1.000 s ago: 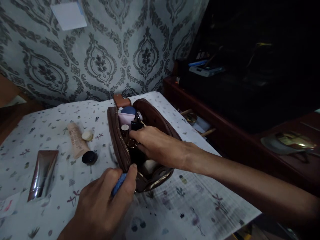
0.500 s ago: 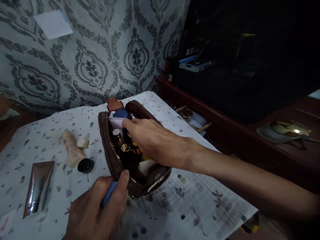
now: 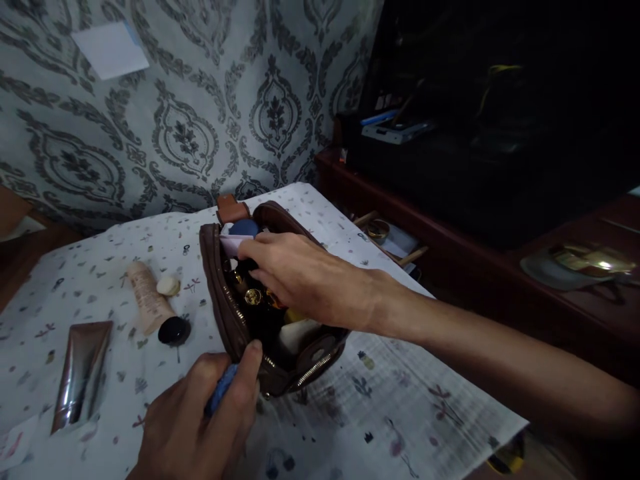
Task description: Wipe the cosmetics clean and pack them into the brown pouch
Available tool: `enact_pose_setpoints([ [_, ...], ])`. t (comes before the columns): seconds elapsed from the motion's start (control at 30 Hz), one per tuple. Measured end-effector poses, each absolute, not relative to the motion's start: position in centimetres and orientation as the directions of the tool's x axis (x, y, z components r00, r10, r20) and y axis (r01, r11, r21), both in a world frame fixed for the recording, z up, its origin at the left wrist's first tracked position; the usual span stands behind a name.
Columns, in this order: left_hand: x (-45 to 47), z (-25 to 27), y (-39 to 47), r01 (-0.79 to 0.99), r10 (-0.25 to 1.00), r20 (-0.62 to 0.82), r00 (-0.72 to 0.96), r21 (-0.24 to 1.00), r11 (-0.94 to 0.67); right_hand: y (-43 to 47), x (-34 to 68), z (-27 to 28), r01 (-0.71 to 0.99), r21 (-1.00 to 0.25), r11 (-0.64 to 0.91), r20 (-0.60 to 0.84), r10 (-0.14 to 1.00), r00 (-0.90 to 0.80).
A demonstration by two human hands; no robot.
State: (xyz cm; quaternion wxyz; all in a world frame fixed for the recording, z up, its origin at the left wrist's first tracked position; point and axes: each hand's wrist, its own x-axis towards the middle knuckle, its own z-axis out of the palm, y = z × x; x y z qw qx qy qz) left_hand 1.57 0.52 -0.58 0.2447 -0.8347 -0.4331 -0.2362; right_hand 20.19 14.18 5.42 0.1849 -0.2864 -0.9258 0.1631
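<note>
A brown zip bag (image 3: 213, 280) lies unzipped on the table, full of small items. My left hand (image 3: 200, 413) is closed at its near left corner, thumb on the zipped rim, with a blue textured piece (image 3: 221, 390) between its fingers. My right hand (image 3: 295, 277) reaches into the bag from the right, fingers curled down; its fingertips are by a pale pink flat piece (image 3: 233, 245), and what they grip is hidden. Near them are a gold round piece (image 3: 253, 297), a blue round item (image 3: 244, 228) and a whitish item (image 3: 297, 335).
Left of the bag on the patterned tablecloth (image 3: 395, 400) lie a beige tube (image 3: 150, 300) with a black cap (image 3: 174, 331), a small cream round item (image 3: 169, 287) and a silvery tube (image 3: 83, 373). A dark red cabinet (image 3: 450, 233) with an open drawer stands to the right.
My right hand has shifted slightly left and deeper in the bag. A white-topped item by its fingers is now mostly out of sight. My left hand keeps its place.
</note>
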Motion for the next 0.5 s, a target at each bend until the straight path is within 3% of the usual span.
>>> enact_pose_setpoints([
  [0.13,1.4,-0.8,0.6,0.831,0.605,0.598,0.525,-0.207,-0.516,13.1,19.7,6.3,0.579,-0.333,0.744,0.226,0.659,-0.718],
  [0.33,1.4,-0.9,0.7,0.809,0.589,0.593,0.55,-0.202,-0.552,12.0,18.7,6.6,0.527,-0.238,0.816,-0.073,0.526,-0.847],
  [0.5,1.4,-1.2,0.8,0.813,0.558,0.623,0.548,-0.239,-0.531,12.4,17.8,7.0,0.494,-0.26,0.83,-0.129,0.477,-0.869],
])
